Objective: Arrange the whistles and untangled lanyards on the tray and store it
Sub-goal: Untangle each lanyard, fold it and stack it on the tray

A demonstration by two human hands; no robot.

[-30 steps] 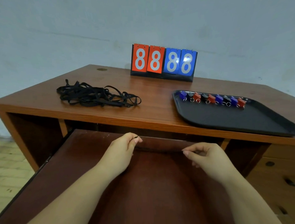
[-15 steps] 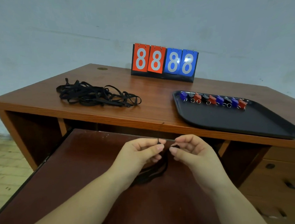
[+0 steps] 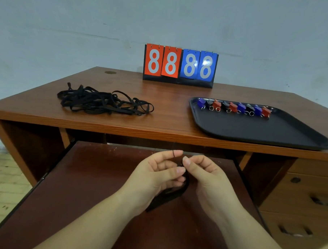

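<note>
My left hand [image 3: 157, 173] and my right hand [image 3: 204, 173] meet over the pulled-out shelf, both pinching one black lanyard [image 3: 170, 194]. Its strap hangs in a loop below my fingers, and a thin cord crosses my left index fingertip. A tangled pile of black lanyards [image 3: 102, 102] lies on the left of the desk top. A black tray [image 3: 253, 129] sits on the right, with a row of several blue, black and red whistles [image 3: 234, 107] along its far edge.
A flip scoreboard [image 3: 180, 64] reading 8888 stands at the back of the wooden desk [image 3: 168, 109], against the wall. The dark red sliding shelf [image 3: 87, 184] is pulled out under the desk top. Drawers [image 3: 303, 203] are at the lower right.
My hands came together from about a hand's width apart. The lanyard, barely visible one second ago, now hangs as a loop under my pinching fingers. The pile and tray have not moved.
</note>
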